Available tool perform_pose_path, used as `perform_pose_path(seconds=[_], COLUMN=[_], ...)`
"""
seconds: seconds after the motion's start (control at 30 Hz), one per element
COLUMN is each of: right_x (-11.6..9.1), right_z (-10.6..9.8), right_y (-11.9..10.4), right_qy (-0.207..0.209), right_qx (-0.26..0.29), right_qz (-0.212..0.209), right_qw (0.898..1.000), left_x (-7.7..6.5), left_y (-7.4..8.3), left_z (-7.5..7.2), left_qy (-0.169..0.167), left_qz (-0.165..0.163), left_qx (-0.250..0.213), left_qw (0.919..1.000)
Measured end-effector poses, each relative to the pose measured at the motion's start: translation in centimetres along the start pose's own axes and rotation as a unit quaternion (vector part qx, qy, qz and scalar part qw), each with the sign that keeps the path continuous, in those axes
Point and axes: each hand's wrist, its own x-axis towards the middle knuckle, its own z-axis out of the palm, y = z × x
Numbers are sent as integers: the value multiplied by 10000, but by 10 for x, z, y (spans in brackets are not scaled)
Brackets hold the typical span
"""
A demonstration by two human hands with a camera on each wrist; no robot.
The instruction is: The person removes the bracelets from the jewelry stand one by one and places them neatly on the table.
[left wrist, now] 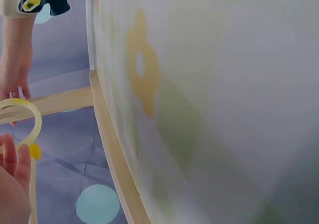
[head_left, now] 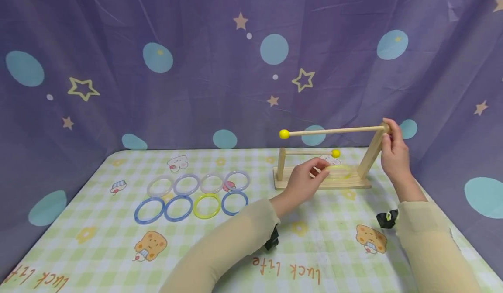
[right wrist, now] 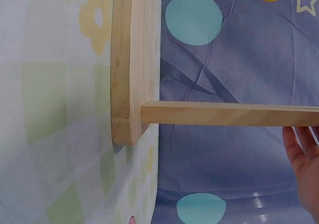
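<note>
A pale yellow ring (left wrist: 37, 124) is pinched between the thumb and fingers of my left hand (head_left: 304, 180). It is beside the yellow ball (head_left: 335, 153) that tips the lower rod (head_left: 308, 152) of a wooden stand (head_left: 322, 187). The left wrist view has the ring close to that ball; whether they touch I cannot tell. At the top of the stand's tall post (head_left: 371, 153), my right hand (head_left: 396, 155) grips the wood with thumb and fingers. From this post the upper rod (head_left: 334, 131) runs left to another yellow ball (head_left: 284, 134).
Left of the stand, rings lie flat in two rows: pale translucent ones (head_left: 174, 184) behind, blue ones (head_left: 135, 214) and a yellow-green one (head_left: 195, 211) in front. A checked cloth (head_left: 220, 258) covers the table. A purple curtain (head_left: 196, 87) hangs behind it.
</note>
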Motion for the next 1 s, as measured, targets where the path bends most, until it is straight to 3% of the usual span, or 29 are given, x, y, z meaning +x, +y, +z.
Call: perform_pose_path(seconds=[0.3,0.53,1.0], right_x=[0,0,0], right_z=[0,0,0], right_y=[0,-1,-2], right_qy=[9,29,37], right_qx=[18,28,36], right_qz=[21,38,-62], right_qw=[10000,10000,10000], left_x=[-21,-35,-50], left_y=[-4,-10,-24], left_z=[-35,-65,-118], left_qy=[-59,-246,-298], left_qz=[110,354,104], left_qx=[-184,62,641], left_qw=[9998,9991,9974])
